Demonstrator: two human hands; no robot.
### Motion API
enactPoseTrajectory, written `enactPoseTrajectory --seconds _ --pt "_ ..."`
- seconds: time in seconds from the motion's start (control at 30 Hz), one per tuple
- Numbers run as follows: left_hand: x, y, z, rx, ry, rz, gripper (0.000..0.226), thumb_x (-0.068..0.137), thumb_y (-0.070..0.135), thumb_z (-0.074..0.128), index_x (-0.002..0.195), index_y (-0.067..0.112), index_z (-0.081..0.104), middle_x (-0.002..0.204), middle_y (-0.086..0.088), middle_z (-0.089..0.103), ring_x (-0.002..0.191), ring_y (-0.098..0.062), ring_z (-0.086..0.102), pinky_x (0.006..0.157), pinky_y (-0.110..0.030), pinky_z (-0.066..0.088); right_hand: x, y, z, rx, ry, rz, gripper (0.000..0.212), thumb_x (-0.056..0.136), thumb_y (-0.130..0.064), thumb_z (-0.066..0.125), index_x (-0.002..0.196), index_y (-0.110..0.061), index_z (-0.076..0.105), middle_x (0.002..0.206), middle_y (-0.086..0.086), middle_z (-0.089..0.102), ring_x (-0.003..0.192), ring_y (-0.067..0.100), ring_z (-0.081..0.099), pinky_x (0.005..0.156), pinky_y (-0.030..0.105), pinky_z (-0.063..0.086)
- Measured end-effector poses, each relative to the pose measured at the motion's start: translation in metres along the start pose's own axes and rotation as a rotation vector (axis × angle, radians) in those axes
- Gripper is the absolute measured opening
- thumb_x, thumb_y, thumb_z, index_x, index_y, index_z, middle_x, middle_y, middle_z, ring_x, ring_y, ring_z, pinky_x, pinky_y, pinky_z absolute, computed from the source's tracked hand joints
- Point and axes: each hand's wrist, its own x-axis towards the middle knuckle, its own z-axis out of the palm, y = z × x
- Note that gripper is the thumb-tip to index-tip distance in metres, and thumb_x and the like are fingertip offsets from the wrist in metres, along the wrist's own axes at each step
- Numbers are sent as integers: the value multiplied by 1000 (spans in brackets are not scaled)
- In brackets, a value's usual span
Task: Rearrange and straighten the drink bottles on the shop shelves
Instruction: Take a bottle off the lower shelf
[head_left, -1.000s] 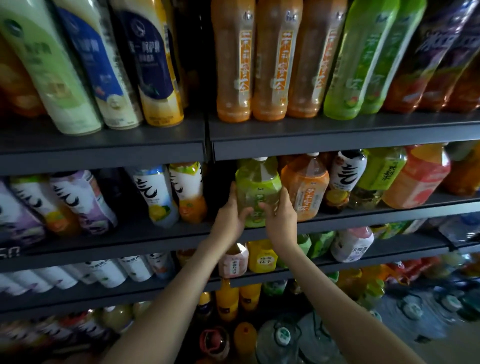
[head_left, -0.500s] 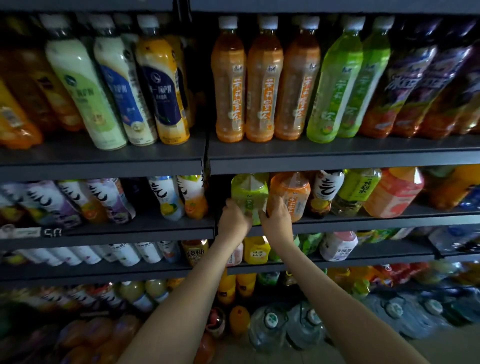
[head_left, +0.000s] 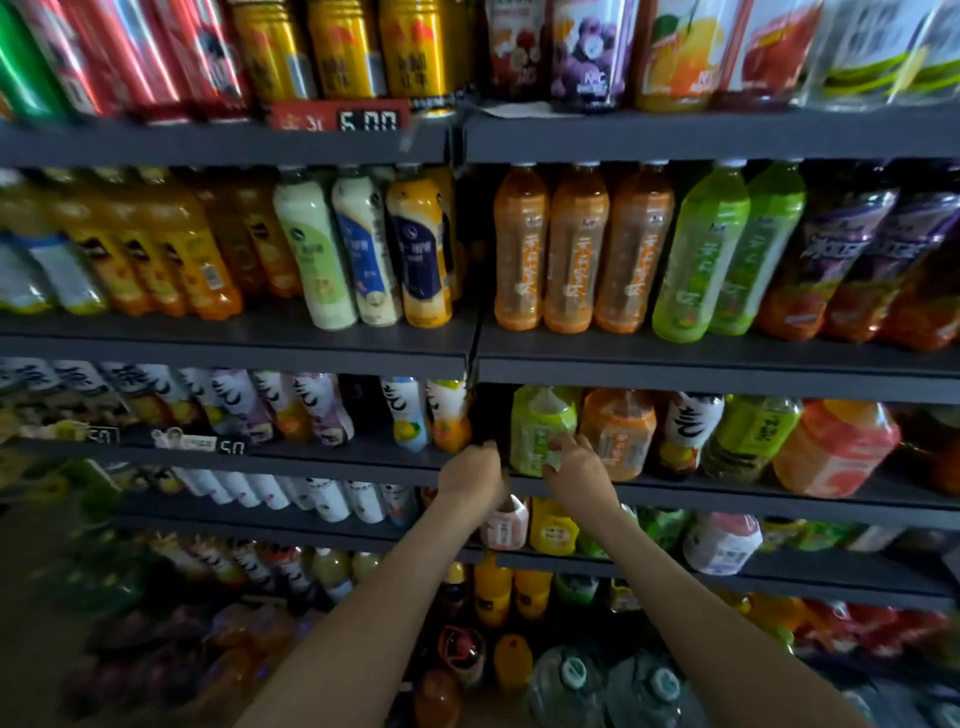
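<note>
Your right hand (head_left: 576, 465) grips the lower front of the green bottle (head_left: 540, 421), upright at the shelf (head_left: 727, 500) front, just beside the orange bottle (head_left: 618, 431). Your left hand (head_left: 470, 475) is curled beside it; I cannot tell whether it holds anything. This bottle looks nearly squared, but the leaning white-labelled bottles (head_left: 322, 410) likely need straightening.
</note>
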Motion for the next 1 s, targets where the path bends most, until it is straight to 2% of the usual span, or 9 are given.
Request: enactPoseTrajectory --seconds 0.1,0.3,0.4,0.47,0.53,0.67,0.77,0.87,1.0 --pt "-6 -16 -8 28 0 12 27 94 20 48 119 10 49 115 -12 58 105 -32 57 73 -36 44 -4 -1 1 -44 -33 -2 43 92 -16 55 133 -11 42 140 10 38 126 29 43 91 38 46" --pt "-10 -19 -2 28 -49 65 30 96 22 46 122 9 46 120 -13 55 109 -32 55 79 -37 44 -17 17 -9 -39 3 40 37 90 -10 55 126 -10 47 133 11 44 118 29 49 83 36 47" --pt "-8 8 12 25 -79 142 28 96 26 46 120 11 49 117 -10 55 108 -30 54 75 -34 42 -30 37 -22 -45 25 102 51 89 -8 56 137 -11 38 144 11 37 120 32 49 78 34 48" --pt "-6 32 24 41 -118 202 23 96 26 45 112 12 53 109 -9 58 99 -28 58 74 -35 48 -40 54 -35 -63 56 142 55 91 -10 54 142 -12 35 147 9 35 124 31 47 82 34 50" --pt "-6 58 38 63 -150 247 22 96 27 46 109 13 54 100 -7 60 90 -28 59 73 -39 51 -50 74 -50 -63 92 178 46 92 -12 51 137 -11 40 139 8 39 121 30 47 85 40 50" --pt "-11 118 58 114 -166 372 28 96 28 46 119 12 50 105 -8 61 94 -29 61 66 -37 47 -75 122 -88 -59 159 286 43 93 -15 52 134 -10 42 135 10 40 120 32 46 87 42 48" --pt "-16 173 72 129 -184 448 27 95 28 47 116 12 52 94 -6 59 90 -29 62 64 -35 45 -92 166 -118 -41 213 345 41 93 -15 51 132 -10 42 133 9 41 121 29 45 95 38 44" --pt "-27 240 90 124 -152 493 29 96 29 46 118 11 51 109 -12 61 102 -32 60 72 -36 44 -111 217 -150 17 270 372 35 89 -9 52 124 -7 47 126 11 45 119 29 44 93 34 41" --pt "-44 334 124 68 -127 514 31 96 28 45 119 10 53 119 -13 61 111 -32 57 86 -38 46 -141 296 -200 46 333 401 43 87 -10 55 129 -11 46 127 9 46 117 29 48 87 35 43"
